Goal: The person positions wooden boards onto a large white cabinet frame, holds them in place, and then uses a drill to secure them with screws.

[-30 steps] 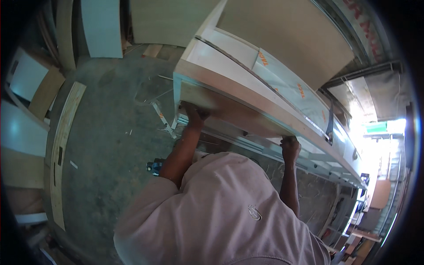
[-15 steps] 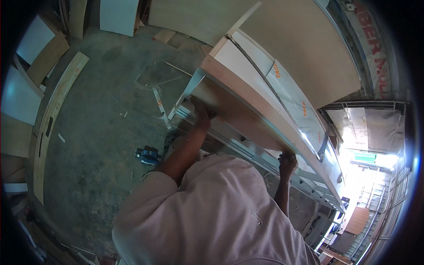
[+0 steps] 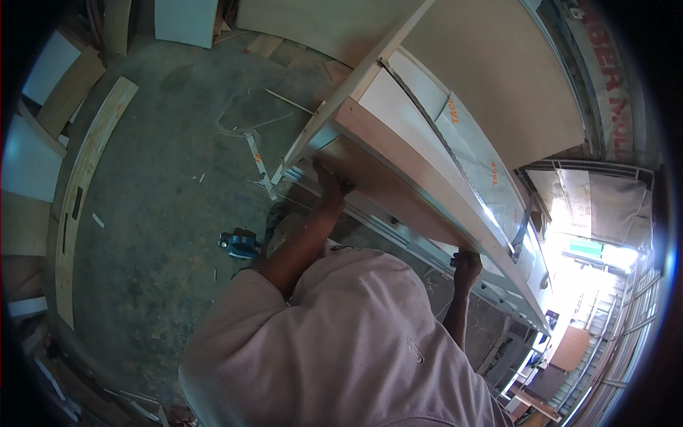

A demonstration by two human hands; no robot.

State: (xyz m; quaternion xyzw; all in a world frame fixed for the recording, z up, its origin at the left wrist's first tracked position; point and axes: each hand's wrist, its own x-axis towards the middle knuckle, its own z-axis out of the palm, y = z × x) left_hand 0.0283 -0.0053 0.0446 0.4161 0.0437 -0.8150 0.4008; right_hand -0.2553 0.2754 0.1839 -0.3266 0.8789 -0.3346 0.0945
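Observation:
Before me stands a long wooden cabinet frame (image 3: 420, 174) with a pale front rail and white inner surfaces. A brown flat panel (image 3: 398, 196) lies lengthwise inside its open front. My left hand (image 3: 333, 181) is at the panel's left end, fingers bent around its edge and partly in shadow. At the right end, my right hand (image 3: 466, 266) is closed on the panel's lower edge, close to the rail. Light metal-looking rails (image 3: 377, 231) run below the panel. Printed plastic film (image 3: 475, 142) covers part of the cabinet's top.
A blue power tool (image 3: 240, 243) sits on the concrete floor to my left. Farther left lies a long slotted plywood strip (image 3: 92, 171). White boards (image 3: 186, 21) lean at the back, and a large tan sheet (image 3: 498, 78) stands behind the cabinet. Offcuts and tape scraps (image 3: 256, 160) litter the floor.
The cabinet sits slightly differently in view, and more of its left end board shows. Both hands stay on the panel, with only a small shift.

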